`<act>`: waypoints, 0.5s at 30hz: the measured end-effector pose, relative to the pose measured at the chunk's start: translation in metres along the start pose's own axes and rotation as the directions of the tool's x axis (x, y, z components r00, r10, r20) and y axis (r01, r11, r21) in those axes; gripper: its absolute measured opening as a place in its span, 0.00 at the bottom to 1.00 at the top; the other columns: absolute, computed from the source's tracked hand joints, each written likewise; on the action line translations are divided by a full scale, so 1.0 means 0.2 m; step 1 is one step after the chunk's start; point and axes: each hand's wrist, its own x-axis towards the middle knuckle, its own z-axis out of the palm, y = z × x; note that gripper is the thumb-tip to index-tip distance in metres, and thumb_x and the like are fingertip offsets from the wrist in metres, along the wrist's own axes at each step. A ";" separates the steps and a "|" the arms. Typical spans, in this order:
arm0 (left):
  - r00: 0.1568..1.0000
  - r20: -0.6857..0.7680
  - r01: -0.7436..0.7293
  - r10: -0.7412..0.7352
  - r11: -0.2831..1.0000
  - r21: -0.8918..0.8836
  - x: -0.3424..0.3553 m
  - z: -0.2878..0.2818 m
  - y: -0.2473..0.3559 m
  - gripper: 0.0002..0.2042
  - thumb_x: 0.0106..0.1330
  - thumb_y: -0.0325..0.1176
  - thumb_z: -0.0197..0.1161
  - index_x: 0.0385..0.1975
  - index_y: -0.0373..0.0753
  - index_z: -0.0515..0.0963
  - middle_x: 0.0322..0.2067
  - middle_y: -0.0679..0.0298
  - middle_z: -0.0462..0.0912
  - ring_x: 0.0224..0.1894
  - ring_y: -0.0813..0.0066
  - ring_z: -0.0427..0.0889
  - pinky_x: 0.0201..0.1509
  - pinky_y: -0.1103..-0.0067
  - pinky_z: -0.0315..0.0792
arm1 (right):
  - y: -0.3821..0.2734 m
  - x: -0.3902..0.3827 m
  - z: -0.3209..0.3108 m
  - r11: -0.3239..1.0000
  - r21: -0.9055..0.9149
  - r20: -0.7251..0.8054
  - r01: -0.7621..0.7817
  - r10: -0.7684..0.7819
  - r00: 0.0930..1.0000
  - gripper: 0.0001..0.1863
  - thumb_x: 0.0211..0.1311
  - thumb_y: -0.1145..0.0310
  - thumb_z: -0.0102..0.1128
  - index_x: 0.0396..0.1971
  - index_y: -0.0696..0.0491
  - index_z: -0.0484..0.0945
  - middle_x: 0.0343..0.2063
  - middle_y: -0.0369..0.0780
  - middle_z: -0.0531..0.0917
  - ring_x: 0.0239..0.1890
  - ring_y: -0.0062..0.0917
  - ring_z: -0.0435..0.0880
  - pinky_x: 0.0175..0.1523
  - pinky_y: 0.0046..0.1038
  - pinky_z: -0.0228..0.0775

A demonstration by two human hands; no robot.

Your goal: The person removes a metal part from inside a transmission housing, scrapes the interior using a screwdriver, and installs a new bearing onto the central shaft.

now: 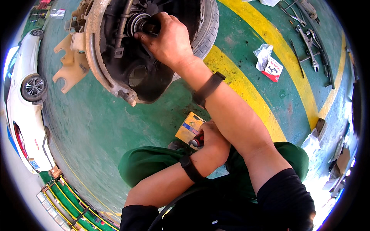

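My right hand (169, 40) reaches into the dark bell housing (98, 50) of a gearbox, its thumb and fingers closed round a dark, ringed release bearing (138, 23) at the centre. The palm side is out of sight. Beside the bearing runs a brown metal lever (123, 25). Lower down, my left hand (214, 136) is closed over my lap, under the right forearm. A red and black tool handle (197, 141) pokes out of its grip; the rest of that tool is hidden.
A yellow box (190, 127) stands on the green floor by my left hand. Farther right lie a red and white box (273, 69), a clear plastic bag (263, 55) and wrenches (308, 44). A tyre (208, 32) adjoins the housing; a white car (25, 100) is at left.
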 end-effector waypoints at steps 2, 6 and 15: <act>1.000 0.001 -0.002 0.002 1.000 0.002 0.00 0.00 0.00 0.13 0.67 0.34 0.64 0.50 0.40 0.82 0.44 0.58 0.84 0.45 0.61 0.85 0.41 0.67 0.76 | 0.00 0.00 0.00 1.000 -0.001 -0.007 0.023 -0.023 1.000 0.25 0.49 0.59 0.80 0.43 0.58 0.82 0.38 0.48 0.86 0.46 0.45 0.85 0.53 0.39 0.79; 1.000 0.011 -0.014 0.014 1.000 0.006 0.00 -0.01 0.00 0.14 0.67 0.34 0.64 0.50 0.39 0.82 0.44 0.58 0.84 0.45 0.61 0.85 0.41 0.67 0.76 | -0.02 0.00 -0.02 0.990 -0.019 -0.044 0.139 -0.140 0.989 0.26 0.49 0.60 0.80 0.46 0.57 0.82 0.40 0.48 0.86 0.46 0.45 0.85 0.53 0.39 0.79; 0.998 -0.024 -0.060 0.061 0.998 0.019 -0.01 0.01 -0.01 0.13 0.66 0.35 0.65 0.49 0.42 0.83 0.44 0.60 0.84 0.45 0.61 0.85 0.40 0.66 0.76 | -0.04 0.01 -0.02 0.998 -0.055 0.093 -0.014 0.019 0.995 0.25 0.51 0.61 0.77 0.42 0.62 0.79 0.37 0.52 0.83 0.42 0.49 0.84 0.50 0.43 0.79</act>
